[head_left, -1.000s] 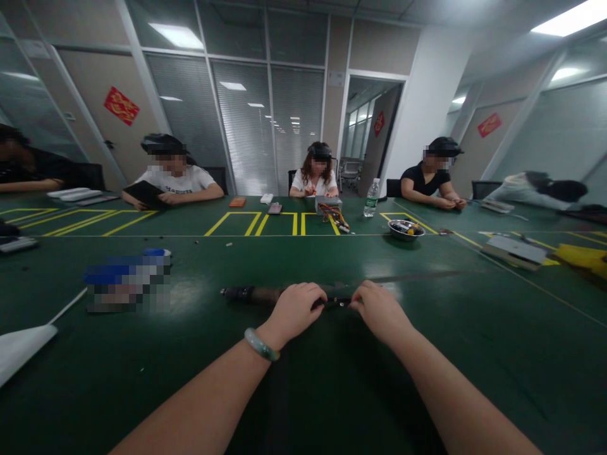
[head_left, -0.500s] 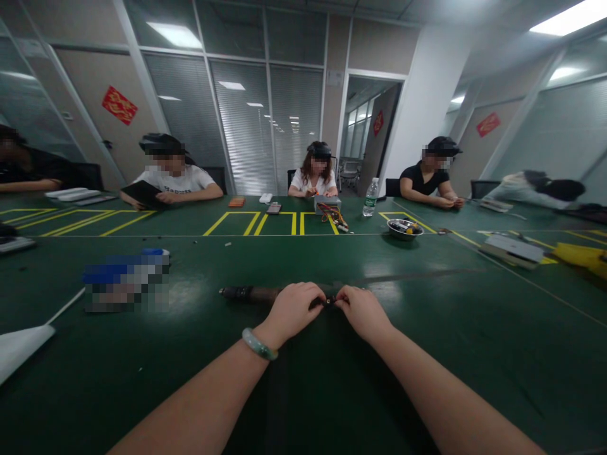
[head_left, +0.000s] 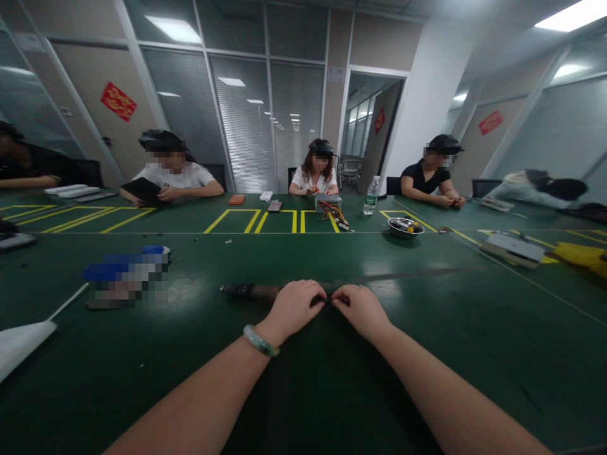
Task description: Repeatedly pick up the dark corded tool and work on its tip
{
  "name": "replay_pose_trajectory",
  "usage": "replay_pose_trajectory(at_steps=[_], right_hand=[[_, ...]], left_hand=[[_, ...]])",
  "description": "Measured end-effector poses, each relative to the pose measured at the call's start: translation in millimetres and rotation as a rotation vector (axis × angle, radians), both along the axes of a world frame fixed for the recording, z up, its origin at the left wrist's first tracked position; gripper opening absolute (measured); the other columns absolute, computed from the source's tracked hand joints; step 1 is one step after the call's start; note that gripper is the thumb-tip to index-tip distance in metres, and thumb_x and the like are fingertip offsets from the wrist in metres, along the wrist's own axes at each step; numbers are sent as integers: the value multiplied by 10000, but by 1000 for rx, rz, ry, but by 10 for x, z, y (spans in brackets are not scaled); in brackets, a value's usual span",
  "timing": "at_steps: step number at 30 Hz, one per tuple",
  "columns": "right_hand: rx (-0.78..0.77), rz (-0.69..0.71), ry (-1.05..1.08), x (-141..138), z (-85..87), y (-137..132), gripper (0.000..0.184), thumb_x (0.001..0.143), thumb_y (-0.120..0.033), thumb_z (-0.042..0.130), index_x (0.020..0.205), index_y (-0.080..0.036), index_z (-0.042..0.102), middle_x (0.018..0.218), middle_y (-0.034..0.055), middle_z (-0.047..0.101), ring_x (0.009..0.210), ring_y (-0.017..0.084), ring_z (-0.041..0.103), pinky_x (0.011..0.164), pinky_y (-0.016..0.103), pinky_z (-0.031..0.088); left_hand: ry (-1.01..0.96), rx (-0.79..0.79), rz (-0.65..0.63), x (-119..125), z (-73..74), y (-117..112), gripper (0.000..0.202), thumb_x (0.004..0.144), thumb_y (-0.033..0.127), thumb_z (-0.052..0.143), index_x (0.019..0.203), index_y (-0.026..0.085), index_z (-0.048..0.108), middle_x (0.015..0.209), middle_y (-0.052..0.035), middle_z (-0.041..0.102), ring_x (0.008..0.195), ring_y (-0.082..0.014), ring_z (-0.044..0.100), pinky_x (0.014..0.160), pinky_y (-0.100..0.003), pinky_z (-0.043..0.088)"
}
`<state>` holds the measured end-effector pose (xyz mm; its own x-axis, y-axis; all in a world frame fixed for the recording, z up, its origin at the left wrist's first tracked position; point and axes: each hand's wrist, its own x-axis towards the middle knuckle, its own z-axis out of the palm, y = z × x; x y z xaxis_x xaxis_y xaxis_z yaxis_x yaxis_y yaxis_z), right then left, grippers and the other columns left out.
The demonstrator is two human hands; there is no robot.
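The left hand [head_left: 296, 308] partly hides the dark tool [head_left: 237, 291], and the black piece [head_left: 326, 300] it pinches is indistinct.

An office room, by its glass partitions [head_left: 296, 31], slatted blinds [head_left: 241, 136], ceiling light [head_left: 573, 14] and long green table [head_left: 265, 256]

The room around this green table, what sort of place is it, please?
Probably an office room used for bench work: glass partitions with blinds, a green table with yellow lines, and a grey box with coloured wires.
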<state>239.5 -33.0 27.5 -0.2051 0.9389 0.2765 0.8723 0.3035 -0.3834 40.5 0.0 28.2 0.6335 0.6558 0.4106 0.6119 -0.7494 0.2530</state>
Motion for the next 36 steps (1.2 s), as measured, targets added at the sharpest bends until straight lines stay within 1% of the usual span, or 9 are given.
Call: replay_pose_trajectory(at_steps=[4,8,12,16,22,27,31,34,36], right_hand=[[-28,7,40,-5,-8,2,105,877,-245,590,915,-227,686,900,-7,678,854,160,611,834,278,417],[-73,-12,113,-19,-27,1,113,874,-261,594,930,-223,684,872,-2,682,826,162,624,786,263,446],[-87,-31,192,-19,-73,2,99,871,-257,599,916,-224,681,858,-11,683,814,154,630,739,246,457],[-84,-32,225,-17,-114,10,92,870,-253,599,910,-222,676,854,-11,681,809,155,629,733,245,455],[-24,0,128,-43,-99,27,98,885,-224,572,931,-208,658,891,7,675,850,170,620,810,278,430],[61,33,46,-59,-102,74,148,908,-177,545,1021,-205,636,976,11,673,921,167,609,867,308,376],[87,47,-7,-60,-116,98,110,915,-162,549,971,-208,632,961,1,668,932,168,601,849,306,368],[99,45,-33,-62,-111,94,82,918,-159,557,931,-203,625,925,2,665,906,169,602,830,304,370],[107,50,-38,-65,-100,87,77,923,-164,558,926,-203,624,926,4,663,912,170,600,831,308,368]], left_hand=[[2,7,6,5,-13,4,119,863,253,603,972,230,645,1007,-13,651,948,-187,593,869,-339,447],[-7,9,6,8,-13,2,122,873,254,589,972,224,654,1014,-24,659,951,-194,598,869,-348,453],[-20,8,8,4,-10,-6,109,875,258,597,962,229,655,1015,-13,660,940,-189,598,864,-345,452],[-29,7,6,1,-16,-5,104,877,250,595,962,233,653,1007,-4,656,932,-181,596,860,-338,448],[-24,11,-3,11,-12,-9,106,881,232,589,965,229,653,999,-8,656,938,-183,593,875,-348,443],[-5,19,-14,16,19,-30,86,882,208,580,928,220,652,1002,-10,655,940,-182,594,867,-342,442],[-15,16,-11,22,11,-31,84,872,191,590,937,211,639,993,-13,658,938,-184,598,872,-341,441],[-39,10,17,25,-3,-33,145,854,202,613,998,216,614,990,-13,656,935,-195,599,861,-345,446],[-41,8,32,24,-5,-38,150,850,206,615,1000,218,603,976,-10,652,922,-195,599,850,-343,447]])
